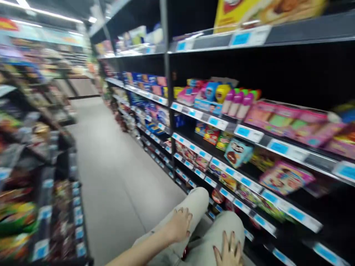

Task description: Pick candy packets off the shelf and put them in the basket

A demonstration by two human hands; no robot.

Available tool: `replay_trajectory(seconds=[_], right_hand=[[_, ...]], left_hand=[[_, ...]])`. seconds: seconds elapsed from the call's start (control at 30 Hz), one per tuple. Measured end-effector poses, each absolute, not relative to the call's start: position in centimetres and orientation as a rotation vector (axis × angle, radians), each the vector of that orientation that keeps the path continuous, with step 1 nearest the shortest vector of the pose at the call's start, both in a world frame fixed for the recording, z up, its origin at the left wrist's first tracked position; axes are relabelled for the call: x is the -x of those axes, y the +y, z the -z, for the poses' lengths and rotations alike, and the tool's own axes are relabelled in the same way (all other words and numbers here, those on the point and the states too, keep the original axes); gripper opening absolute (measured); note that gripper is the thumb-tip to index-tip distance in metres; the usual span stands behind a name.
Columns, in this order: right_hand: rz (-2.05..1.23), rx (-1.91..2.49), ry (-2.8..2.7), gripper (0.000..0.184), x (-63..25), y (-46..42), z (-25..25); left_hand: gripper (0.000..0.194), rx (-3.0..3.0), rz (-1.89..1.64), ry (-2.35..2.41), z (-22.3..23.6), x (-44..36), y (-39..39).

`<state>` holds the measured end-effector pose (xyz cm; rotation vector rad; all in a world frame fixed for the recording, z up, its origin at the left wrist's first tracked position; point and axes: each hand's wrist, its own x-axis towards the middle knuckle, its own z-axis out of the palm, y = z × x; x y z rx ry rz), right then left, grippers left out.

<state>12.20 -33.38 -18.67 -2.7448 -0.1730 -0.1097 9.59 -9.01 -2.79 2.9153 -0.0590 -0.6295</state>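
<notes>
My left hand (181, 224) rests on my left thigh, near the bent knee, its fingers lying over the light trousers (222, 225). Lower in the view, my right hand (229, 253) lies with spread fingers on the right thigh, a ring on one finger. Neither hand holds anything. Close by on the right is a shelf rack of packaged goods. It carries a light blue box (237, 152), a pink flat package (287, 177), purple-capped bottles (241, 104) and several pink packs (285, 119).
A grey floor aisle (111, 166) runs forward on the left. Blurred bins of snack packets (19, 218) line its left side. A grey upright post (166, 70) divides the right shelves, whose edges carry blue-and-white price labels. A yellow box (244, 16) stands on an upper shelf.
</notes>
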Motion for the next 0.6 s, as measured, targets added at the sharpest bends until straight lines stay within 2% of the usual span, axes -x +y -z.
replay_trajectory(seconds=[0.1,0.2,0.43,0.6], right_hand=[[0.081,2.79,-0.1,0.061,-10.5,-32.9,18.3],[0.078,2.765,-0.057,0.056,-9.3,-32.6,17.3],[0.081,2.589,-0.076,0.057,-7.9,-30.6,15.2],[0.295,2.419,0.106,0.046,-5.9,-33.5,16.9]], left_hand=[[0.072,-2.964,0.625,-0.287,4.1,-12.4,-11.5],[0.075,-3.033,0.458,-0.442,5.7,-14.1,-13.9],[0.059,-3.243,-0.255,-0.349,7.7,-13.3,-14.9],[0.057,-3.145,-0.365,-0.405,7.7,-11.3,-12.0]])
